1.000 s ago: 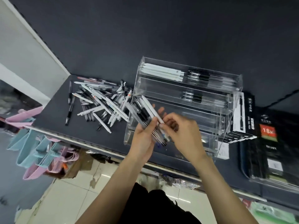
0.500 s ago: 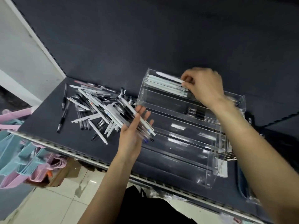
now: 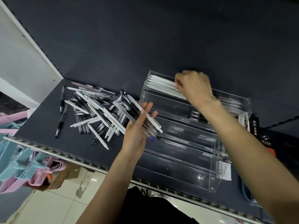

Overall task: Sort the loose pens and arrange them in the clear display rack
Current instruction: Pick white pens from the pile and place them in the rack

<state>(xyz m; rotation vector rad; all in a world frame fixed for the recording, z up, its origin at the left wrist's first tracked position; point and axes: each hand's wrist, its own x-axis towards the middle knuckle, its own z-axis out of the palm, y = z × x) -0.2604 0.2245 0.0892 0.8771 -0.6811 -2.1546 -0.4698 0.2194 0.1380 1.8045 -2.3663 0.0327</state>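
A clear tiered display rack [image 3: 215, 183] stands on the dark shelf. Its top tier holds a row of white pens [image 3: 161, 84] on the left and dark pens [image 3: 233, 102] on the right; a lower tier holds a few dark pens [image 3: 196, 116]. My right hand [image 3: 194, 88] is at the top tier, fingers curled on the ends of the white pens. My left hand [image 3: 137, 128] holds a bundle of mixed white and black pens [image 3: 144, 118] in front of the rack's left end. A pile of loose pens [image 3: 93, 110] lies on the shelf to the left.
The shelf's front edge [image 3: 64, 155] runs across below the pile. Two black pens [image 3: 61, 102] lie apart at the far left. Dark boxed goods [image 3: 258, 131] stand right of the rack. Pink and blue hangers [image 3: 19, 167] hang below the shelf on the left.
My right hand left the bundle, reached up to the rack's top tier and now sits on the white pens there. My left hand keeps the bundle, fingers spread wider.
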